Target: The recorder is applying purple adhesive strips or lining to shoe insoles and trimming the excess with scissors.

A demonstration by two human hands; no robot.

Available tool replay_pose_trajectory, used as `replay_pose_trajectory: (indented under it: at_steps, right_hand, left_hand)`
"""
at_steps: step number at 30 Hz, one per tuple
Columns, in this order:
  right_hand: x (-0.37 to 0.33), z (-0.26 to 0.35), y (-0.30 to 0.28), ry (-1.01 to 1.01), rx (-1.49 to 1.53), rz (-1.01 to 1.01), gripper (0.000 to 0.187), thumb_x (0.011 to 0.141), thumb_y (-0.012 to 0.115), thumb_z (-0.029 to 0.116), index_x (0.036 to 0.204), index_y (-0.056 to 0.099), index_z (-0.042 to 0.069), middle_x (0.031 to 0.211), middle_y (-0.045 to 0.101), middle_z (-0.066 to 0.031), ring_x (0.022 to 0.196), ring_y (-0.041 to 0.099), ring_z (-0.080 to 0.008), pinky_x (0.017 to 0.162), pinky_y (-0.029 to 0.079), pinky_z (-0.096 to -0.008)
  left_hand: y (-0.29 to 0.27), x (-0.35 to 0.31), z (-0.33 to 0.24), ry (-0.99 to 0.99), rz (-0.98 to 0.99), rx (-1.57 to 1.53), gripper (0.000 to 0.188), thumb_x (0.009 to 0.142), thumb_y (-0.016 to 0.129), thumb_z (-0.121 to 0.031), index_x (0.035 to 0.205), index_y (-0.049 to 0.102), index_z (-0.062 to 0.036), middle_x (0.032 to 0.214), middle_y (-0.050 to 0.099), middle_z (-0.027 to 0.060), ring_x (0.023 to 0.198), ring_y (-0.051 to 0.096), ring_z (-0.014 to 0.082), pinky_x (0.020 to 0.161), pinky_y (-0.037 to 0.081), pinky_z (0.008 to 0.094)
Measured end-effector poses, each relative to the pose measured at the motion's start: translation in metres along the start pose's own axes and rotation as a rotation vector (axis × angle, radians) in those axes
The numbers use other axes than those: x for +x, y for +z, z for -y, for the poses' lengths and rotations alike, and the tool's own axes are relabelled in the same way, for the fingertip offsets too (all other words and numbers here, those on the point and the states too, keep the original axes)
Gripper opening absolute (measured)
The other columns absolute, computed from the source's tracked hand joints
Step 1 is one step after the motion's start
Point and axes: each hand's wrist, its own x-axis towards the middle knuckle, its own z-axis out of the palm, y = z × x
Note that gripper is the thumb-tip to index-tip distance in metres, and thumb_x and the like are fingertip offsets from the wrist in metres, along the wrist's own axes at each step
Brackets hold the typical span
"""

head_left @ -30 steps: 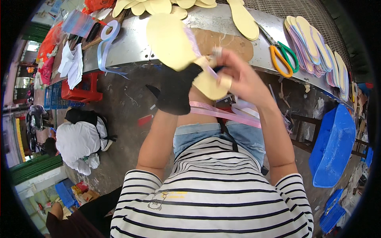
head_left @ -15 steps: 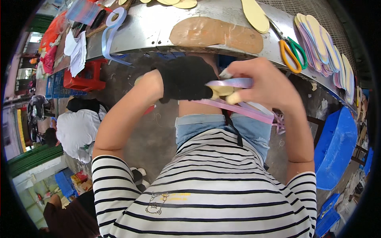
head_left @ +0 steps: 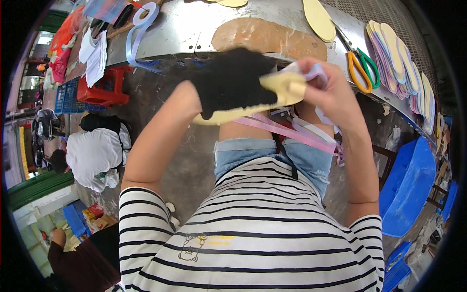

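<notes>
My left hand [head_left: 233, 80], in a black glove, is closed around a pale yellow insole [head_left: 224, 116]. The insole's long edge shows beneath the glove, and its end sticks out toward my right hand. My right hand [head_left: 335, 85], bare but for a pale cover on at least one fingertip, pinches a lilac strip of ribbon [head_left: 317, 73] at that end. Motion blurs both hands, and the glove hides much of the insole. Below them, pink and white ribbons [head_left: 292, 131] stretch across my lap.
On the metal bench [head_left: 180, 29] lie a brown-taped patch [head_left: 270, 39], scissors [head_left: 360, 70] with orange and green handles, stacked insoles [head_left: 394, 53] and a ribbon roll [head_left: 145, 14]. A blue tub [head_left: 408, 187] stands right; a red stool [head_left: 104, 87] and a person [head_left: 97, 158] are left.
My left hand has turned, bringing the insole's long edge into view under the glove. My right hand has shifted slightly up and right, with the lilac ribbon now bunched by its fingers.
</notes>
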Motion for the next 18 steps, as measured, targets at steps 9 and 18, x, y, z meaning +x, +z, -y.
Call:
replay_pose_trajectory:
  at_steps: [9,18]
  right_hand:
    - [-0.003,-0.011,0.019,-0.046,0.588,-0.527,0.030,0.078,0.069,0.011,0.102,0.054,0.005,0.079,0.057,0.0028,0.057,0.046,-0.0015,0.047,0.033,-0.0158]
    - [-0.012,-0.008,0.000,-0.173,0.438,-0.308,0.016,0.091,0.048,0.014,0.101,0.056,0.004,0.090,0.058,-0.0018,0.074,0.052,-0.0055,0.063,0.041,-0.0191]
  left_hand:
    - [0.055,0.003,0.020,-0.055,-0.372,-0.703,0.029,0.078,0.069,-0.031,0.085,0.060,-0.0043,0.071,0.056,-0.0019,0.063,0.050,0.0073,0.057,0.040,0.0242]
    - [0.061,0.026,0.005,-0.178,-0.901,-1.280,0.022,0.085,0.061,-0.017,0.099,0.063,-0.0007,0.083,0.062,-0.0010,0.070,0.054,0.0058,0.062,0.044,0.0220]
